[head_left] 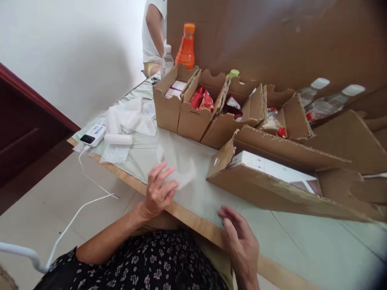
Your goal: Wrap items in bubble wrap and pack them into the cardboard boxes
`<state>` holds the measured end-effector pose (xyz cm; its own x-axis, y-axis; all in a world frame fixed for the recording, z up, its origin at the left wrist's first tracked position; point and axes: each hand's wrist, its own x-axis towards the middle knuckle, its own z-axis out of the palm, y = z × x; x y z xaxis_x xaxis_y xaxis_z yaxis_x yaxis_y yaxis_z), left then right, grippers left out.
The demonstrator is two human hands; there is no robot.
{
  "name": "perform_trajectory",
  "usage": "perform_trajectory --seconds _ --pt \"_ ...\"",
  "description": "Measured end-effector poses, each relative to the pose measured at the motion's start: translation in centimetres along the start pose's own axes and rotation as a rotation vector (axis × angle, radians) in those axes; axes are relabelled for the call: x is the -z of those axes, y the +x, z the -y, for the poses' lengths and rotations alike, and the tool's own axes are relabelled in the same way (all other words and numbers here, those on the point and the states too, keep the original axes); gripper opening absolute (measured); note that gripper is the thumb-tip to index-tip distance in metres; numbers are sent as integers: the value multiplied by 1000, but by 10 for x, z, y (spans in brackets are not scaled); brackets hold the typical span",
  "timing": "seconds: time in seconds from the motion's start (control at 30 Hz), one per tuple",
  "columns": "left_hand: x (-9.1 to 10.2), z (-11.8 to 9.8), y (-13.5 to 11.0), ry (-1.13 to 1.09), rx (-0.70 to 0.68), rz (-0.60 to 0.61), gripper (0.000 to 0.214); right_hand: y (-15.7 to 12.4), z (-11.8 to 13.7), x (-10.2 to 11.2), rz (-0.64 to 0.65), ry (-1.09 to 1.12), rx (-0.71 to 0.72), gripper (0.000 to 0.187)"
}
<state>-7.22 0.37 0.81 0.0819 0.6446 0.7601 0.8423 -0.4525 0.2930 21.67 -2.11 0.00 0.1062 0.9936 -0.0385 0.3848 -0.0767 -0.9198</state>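
Note:
My left hand is raised over the near table edge, its fingers pinched on a thin clear plastic bag that hangs blurred above the table. At the table's front edge rests my right hand, fingers stretched out flat and holding nothing. Just beyond the bag lies a long low cardboard box with a white carton inside it.
A row of open cardboard boxes with red snack packets stands further back, against a tall cardboard sheet. An orange bottle, a water bottle, plastic bags, a white power bank with cable, and another person are at the far end.

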Motion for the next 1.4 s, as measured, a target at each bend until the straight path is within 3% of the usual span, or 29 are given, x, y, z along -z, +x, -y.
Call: perform_trajectory --seconds 0.1,0.17,0.3,0.4,0.53,0.63,0.77,0.9,1.0,1.07,1.13,1.23,1.4 --pt "-1 -28 -32 -104 34 140 30 1 9 -15 196 137 77 51" --pt "4 -30 -43 -130 82 191 34 3 11 -21 255 49 205 57" --pt "18 -18 -51 -133 152 224 36 7 9 -32 311 -242 518 61" --pt "18 -8 -49 -125 201 214 36 14 8 -47 319 -403 718 49" --pt "2 8 -35 -103 244 235 33 26 11 -67 229 -443 807 27" --pt "5 30 -17 -58 288 267 42 35 12 -75 168 -425 791 25" --pt "42 84 12 180 376 206 58 42 6 -74 146 -427 778 25" --pt "71 148 38 464 567 239 58 42 1 -70 161 -386 733 24" --pt "75 175 51 477 601 299 43 39 4 -68 194 -387 713 27" --pt "79 175 56 447 604 261 28 35 9 -68 252 -435 735 37" --pt "89 161 59 402 644 154 20 34 16 -71 320 -515 769 43" --pt "111 127 59 274 768 -20 24 40 30 -81 362 -624 799 31" --pt "138 82 51 -375 959 -285 24 66 64 -102 415 -593 746 26"
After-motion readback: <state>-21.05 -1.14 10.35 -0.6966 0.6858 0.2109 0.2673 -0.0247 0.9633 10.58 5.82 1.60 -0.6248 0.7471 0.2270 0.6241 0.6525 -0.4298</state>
